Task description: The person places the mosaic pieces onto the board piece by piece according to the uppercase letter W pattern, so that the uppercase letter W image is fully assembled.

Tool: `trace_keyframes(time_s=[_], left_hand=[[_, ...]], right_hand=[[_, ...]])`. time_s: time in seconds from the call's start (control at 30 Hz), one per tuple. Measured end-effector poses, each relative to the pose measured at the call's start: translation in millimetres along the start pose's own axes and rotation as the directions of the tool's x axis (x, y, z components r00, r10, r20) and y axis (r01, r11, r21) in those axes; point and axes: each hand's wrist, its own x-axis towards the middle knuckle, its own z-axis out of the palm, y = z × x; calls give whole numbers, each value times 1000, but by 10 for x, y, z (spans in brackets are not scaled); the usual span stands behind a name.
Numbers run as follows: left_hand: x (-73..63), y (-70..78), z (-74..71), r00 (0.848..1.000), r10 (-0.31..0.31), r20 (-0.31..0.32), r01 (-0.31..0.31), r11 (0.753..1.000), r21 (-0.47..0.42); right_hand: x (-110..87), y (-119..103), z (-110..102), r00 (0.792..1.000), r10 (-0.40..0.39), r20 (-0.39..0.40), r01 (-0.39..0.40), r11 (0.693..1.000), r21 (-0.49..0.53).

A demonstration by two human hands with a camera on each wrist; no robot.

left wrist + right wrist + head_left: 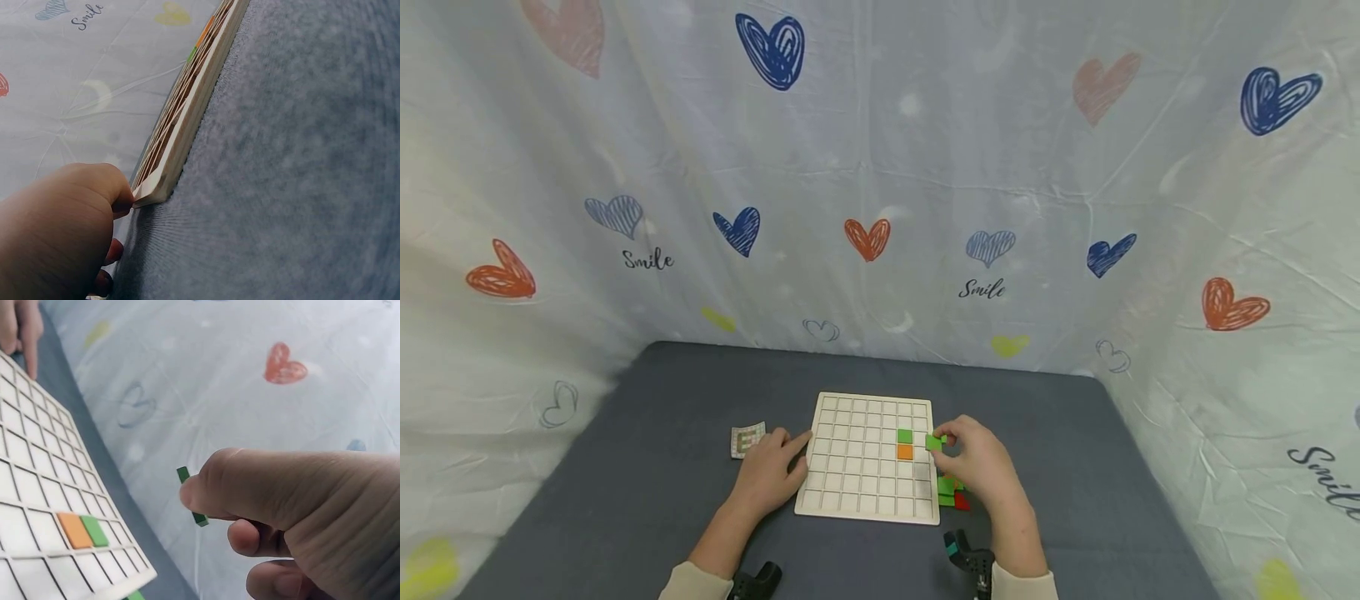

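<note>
A wooden grid board (857, 468) lies flat between the hands. One green square tile (905, 436) and one orange square tile (905, 452) sit in adjoining cells toward its right side. Beyond the right edge, my right hand (981, 457) pinches a green square tile (934, 442) between thumb and fingers; the right wrist view shows this tile (200, 519) edge-on, raised above the board. My left hand (767, 473) rests at the board's left edge, its extended index finger touching the rim. The left wrist view shows that fingertip at the board's corner (153, 190).
Several loose green tiles (946, 486) and a red piece (961, 502) lie in a heap against the board's lower right edge. A small patterned card (745, 440) is left of the board. A heart-printed curtain (865, 167) surrounds the dark grey table (715, 383).
</note>
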Motion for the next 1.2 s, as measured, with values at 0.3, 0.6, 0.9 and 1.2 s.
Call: trace_keyframes(time_s=[0.3,0.6,0.9,1.2], left_hand=[[5,3,27,1000,6,2,-6,1000,9],[16,24,15,1000,2,7,-2,1000,7],[21,13,-1,1000,0,17,-1,1000,11],[3,10,6,1000,-12,26,11,1000,15]], right_hand=[[20,-96,282,985,-74,159,80,996,-34],[44,-7,485,975,-90,202,103,993,-58],[59,26,589,989,-61,136,73,993,-87],[38,11,631,994,-44,103,55,993,-106]])
